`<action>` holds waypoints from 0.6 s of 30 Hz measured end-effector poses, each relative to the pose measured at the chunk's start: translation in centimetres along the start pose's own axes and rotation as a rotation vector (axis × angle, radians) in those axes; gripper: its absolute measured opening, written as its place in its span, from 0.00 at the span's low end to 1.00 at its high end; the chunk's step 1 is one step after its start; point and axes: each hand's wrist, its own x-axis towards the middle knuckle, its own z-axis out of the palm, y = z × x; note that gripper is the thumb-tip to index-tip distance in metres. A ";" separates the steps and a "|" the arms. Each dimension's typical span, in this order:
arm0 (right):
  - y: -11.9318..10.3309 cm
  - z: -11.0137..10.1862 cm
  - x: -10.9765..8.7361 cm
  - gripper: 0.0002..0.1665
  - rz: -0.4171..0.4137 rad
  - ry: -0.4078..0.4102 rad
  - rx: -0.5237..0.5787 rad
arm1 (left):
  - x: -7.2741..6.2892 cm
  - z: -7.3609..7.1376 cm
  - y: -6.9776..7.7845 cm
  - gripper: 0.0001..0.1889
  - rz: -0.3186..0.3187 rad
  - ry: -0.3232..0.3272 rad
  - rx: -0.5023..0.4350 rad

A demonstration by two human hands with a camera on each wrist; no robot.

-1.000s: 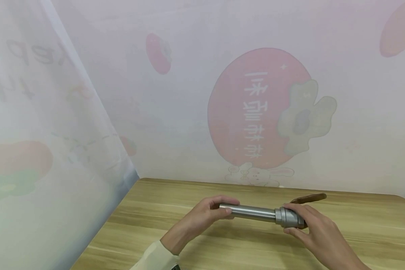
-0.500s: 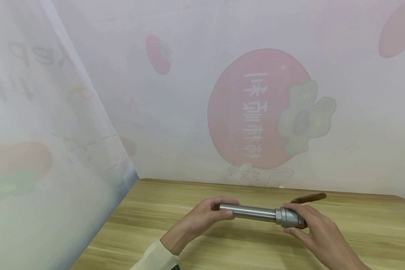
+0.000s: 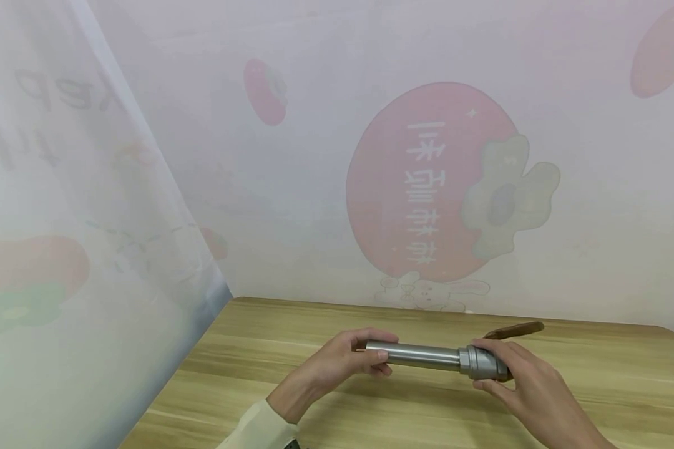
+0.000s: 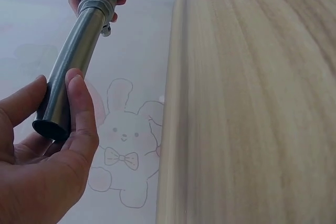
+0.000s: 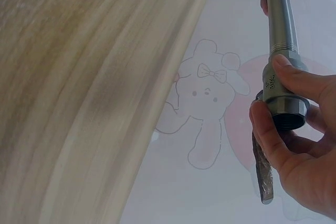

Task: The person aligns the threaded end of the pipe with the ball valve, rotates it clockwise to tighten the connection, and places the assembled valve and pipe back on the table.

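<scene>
A smooth silver metal pipe (image 3: 427, 355) lies nearly level across the head view, joined at its right end to a metal ball valve (image 3: 479, 363). My left hand (image 3: 337, 357) grips the pipe's free end between thumb and fingers; its open round mouth shows in the left wrist view. My right hand (image 3: 536, 380) holds the valve body, thumb on one side and fingers on the other. From the valve a brown lever handle (image 3: 513, 330) sticks out to the right. In the right wrist view, thread (image 5: 283, 47) shows where the pipe meets the valve.
Pipe and valve are held over a wood-grain table (image 3: 247, 349). Behind it hangs a pale printed curtain (image 3: 292, 206) with fruit and rabbit drawings, and another curtain (image 3: 146, 274) closes off the left side.
Below the pipe, the left hand's fingertips have shifted slightly downward and show more. Pipe, valve and right hand stay almost where they were.
</scene>
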 end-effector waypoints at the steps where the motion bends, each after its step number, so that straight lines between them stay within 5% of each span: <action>1: 0.0 0.0 0.0 0.35 0.000 -0.001 0.003 | 0.0 0.0 0.0 0.20 0.000 -0.004 -0.008; 18: 0.0 0.0 0.0 0.34 0.019 -0.030 0.007 | 0.0 0.0 0.0 0.20 0.048 -0.023 0.011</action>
